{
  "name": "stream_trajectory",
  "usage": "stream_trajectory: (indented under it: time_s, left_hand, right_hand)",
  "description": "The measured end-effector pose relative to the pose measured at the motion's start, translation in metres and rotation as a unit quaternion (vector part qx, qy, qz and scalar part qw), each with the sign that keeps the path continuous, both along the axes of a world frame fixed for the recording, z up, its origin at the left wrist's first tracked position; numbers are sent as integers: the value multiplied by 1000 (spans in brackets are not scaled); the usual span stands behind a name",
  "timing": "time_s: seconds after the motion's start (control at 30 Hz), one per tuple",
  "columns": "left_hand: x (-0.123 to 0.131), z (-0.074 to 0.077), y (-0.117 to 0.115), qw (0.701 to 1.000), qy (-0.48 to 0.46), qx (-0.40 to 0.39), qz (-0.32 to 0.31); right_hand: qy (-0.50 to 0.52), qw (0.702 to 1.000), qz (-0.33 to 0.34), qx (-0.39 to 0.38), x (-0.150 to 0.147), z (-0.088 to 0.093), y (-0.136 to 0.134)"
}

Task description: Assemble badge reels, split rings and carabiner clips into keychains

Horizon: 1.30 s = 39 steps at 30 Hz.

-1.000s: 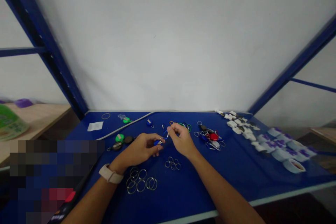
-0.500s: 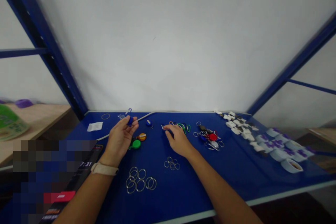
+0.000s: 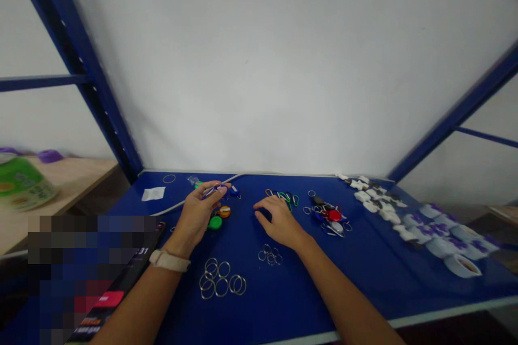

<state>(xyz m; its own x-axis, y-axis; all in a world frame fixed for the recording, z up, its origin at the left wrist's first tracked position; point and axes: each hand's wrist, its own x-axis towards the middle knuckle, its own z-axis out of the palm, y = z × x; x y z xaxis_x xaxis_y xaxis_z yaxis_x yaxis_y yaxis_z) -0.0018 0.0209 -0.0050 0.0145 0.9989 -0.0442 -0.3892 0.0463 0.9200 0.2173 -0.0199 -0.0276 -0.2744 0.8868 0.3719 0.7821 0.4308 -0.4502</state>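
On the blue desk (image 3: 356,280), the left hand (image 3: 196,216) holds a small blue carabiner clip (image 3: 214,191) at its fingertips, just above round green and orange key tags (image 3: 216,221). The right hand (image 3: 279,222) lies cupped over a dark blue piece (image 3: 264,214), its grip unclear, just below a cluster of colored carabiners (image 3: 283,199). Metal split rings (image 3: 218,278) lie nearer the lower frame.

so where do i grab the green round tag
Probably pinch the rim of the green round tag from the near right: it seems to lie flat, and the left hand and orange round tag crowd its other sides.
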Motion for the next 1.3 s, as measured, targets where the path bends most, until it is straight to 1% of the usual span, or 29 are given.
stream_trajectory:
  time_s: [0.07, 0.13, 0.2, 0.3, 0.4, 0.47, 0.63, 0.73, 0.83, 0.9, 0.97, 1.03, 1.17, 1.3]
  left_hand:
    - [0, -1, -1, 1000, 26, 15, -1]
    - [1, -2, -2, 999, 38, 29, -1]
    - [1, -2, -3, 998, 49, 35, -1]
    - [2, -3, -3, 995, 89, 36, -16]
    - [4, -3, -3, 988, 140, 36, -58]
    - [5, -4, -4, 982, 161, 30, -92]
    - [7, -7, -6, 974, 160, 2, -158]
    - [6, -11, -5, 971, 156, -7, -180]
    - [5, -15, -2, 974, 140, -17, -176]
    - [4, -19, 0, 976, 131, -18, -172]
    - [4, -23, 2, 976, 131, -12, -173]
    - [4, -25, 4, 976, 139, -8, -165]
    - [4, -23, 4, 977, 157, -16, -144]
    - [4, -17, 2, 973, 171, -12, -157]
  right_hand:
    - [-9, 1000, 1, -5, 0, 3, -1]
    - [3, 999, 7, -34, 4, 7, -3]
    - [42, 993, 31, -106, 11, 13, -5]
    - [87, 965, 89, -229, 23, 21, -8]
    - [53, 939, 140, -309, 29, 25, -11]
    - [23, 931, 152, -330, 29, 26, -13]
    - [-20, 935, 148, -321, 24, 27, -14]
    - [-23, 937, 150, -316, 26, 27, -14]
    - [-1, 941, 147, -304, 26, 28, -15]
    - [21, 945, 151, -290, 20, 29, -16]
    - [32, 943, 172, -282, 9, 29, -19]
    - [24, 936, 207, -282, -4, 29, -23]
    - [-11, 929, 267, -257, -25, 23, -28]
    - [-39, 932, 273, -234, -35, 17, -32]
